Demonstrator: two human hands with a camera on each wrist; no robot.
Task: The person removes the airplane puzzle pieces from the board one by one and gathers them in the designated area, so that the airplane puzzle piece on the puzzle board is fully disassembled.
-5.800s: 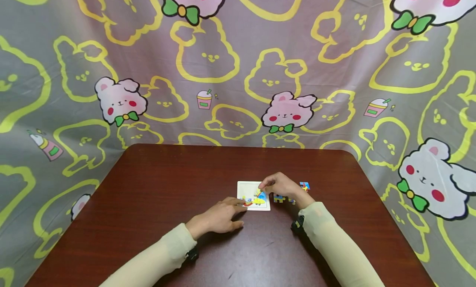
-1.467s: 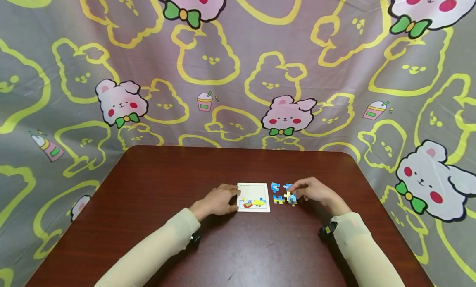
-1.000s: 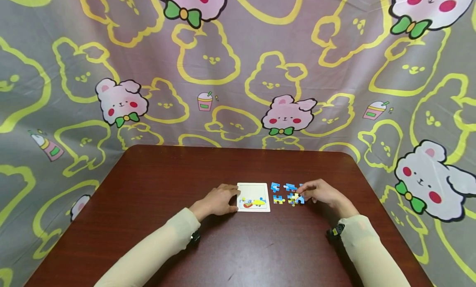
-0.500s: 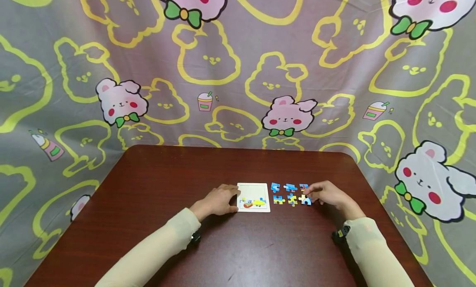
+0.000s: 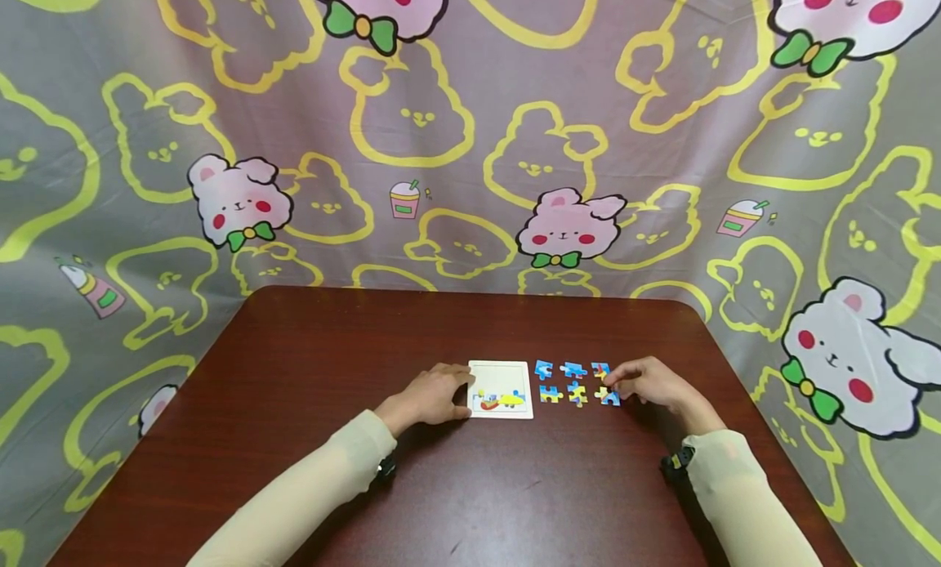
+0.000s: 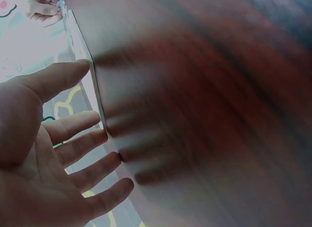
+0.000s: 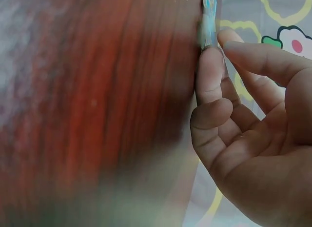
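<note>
My left hand (image 5: pixel 430 394) rests at the left edge of the white-framed jigsaw board (image 5: pixel 500 414), thumb and straight fingertips touching its rim. In the left wrist view, the left hand (image 6: pixel 58 144) is spread along that edge. The board's lower strip has colourful pieces fitted; its upper part is bare. On the right, my right hand (image 5: pixel 647 381) pinches the right side of a blue and cream jigsaw piece (image 5: pixel 607 396) lying on the table. In the right wrist view, curled fingers of the right hand (image 7: pixel 243 100) meet the piece's edge (image 7: pixel 209 22).
Several loose jigsaw pieces lie right of the board in two rows, among them a blue piece (image 5: pixel 543 370), a blue middle one (image 5: pixel 573 370), a red and blue one (image 5: pixel 599 370) and a yellow one (image 5: pixel 577 394). A patterned curtain (image 5: pixel 456 158) hangs behind the brown table (image 5: pixel 500 502).
Earlier the right hand was over the board, then over the loose pieces. It has drawn the blue and cream piece rightward, apart from the yellow one. The left hand moved to the board's left edge.
</note>
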